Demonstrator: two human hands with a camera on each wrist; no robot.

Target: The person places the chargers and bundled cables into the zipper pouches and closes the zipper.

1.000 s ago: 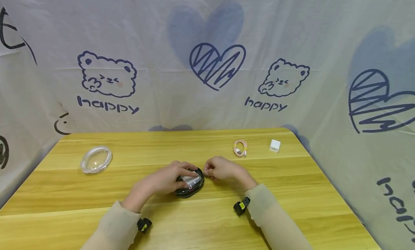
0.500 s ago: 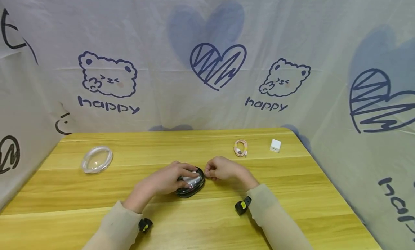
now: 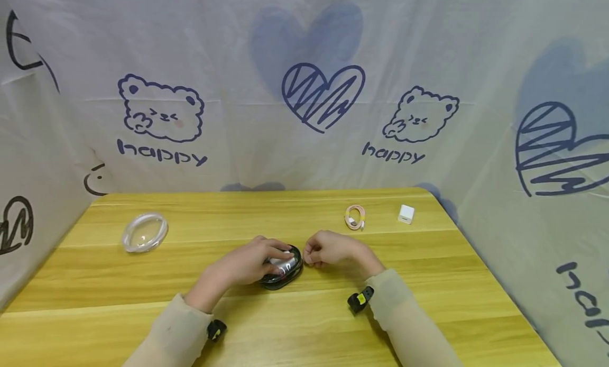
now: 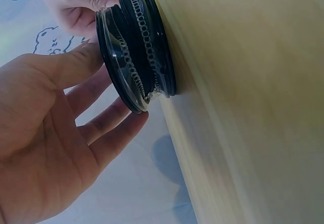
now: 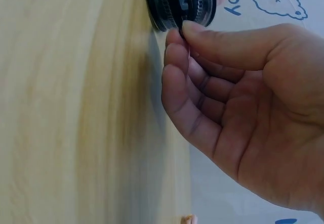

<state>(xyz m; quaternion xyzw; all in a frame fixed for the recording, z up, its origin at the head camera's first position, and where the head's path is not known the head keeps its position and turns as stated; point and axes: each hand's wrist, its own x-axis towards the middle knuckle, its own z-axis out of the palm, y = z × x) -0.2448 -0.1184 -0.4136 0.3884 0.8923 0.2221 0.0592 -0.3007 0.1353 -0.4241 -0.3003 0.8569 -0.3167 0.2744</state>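
A small oval zippered pouch (image 3: 292, 276) with clear faces and black trim rests on the table, a little right of the middle. My left hand (image 3: 249, 261) holds it from above and the left, thumb and fingers spread around its upper rim. Something silvery shows through its top in the head view. In the left wrist view the pouch's zipper teeth (image 4: 144, 32) run along its side. At its right end my right hand (image 3: 330, 248) pinches the black zipper pull (image 5: 182, 33) between thumb and index finger, the other fingers curled in.
A coil of clear tubing (image 3: 145, 232) lies at the left of the wooden table (image 3: 295, 330). Towards the back right are a coiled pink charging cable (image 3: 354, 218) and a white charger plug (image 3: 406, 213). A printed cloth (image 3: 228, 145) hangs behind the table.
The whole head view has shifted slightly, so everything appears a little further right. Both hands keep their hold on the pouch and its zipper pull, with hardly any movement.
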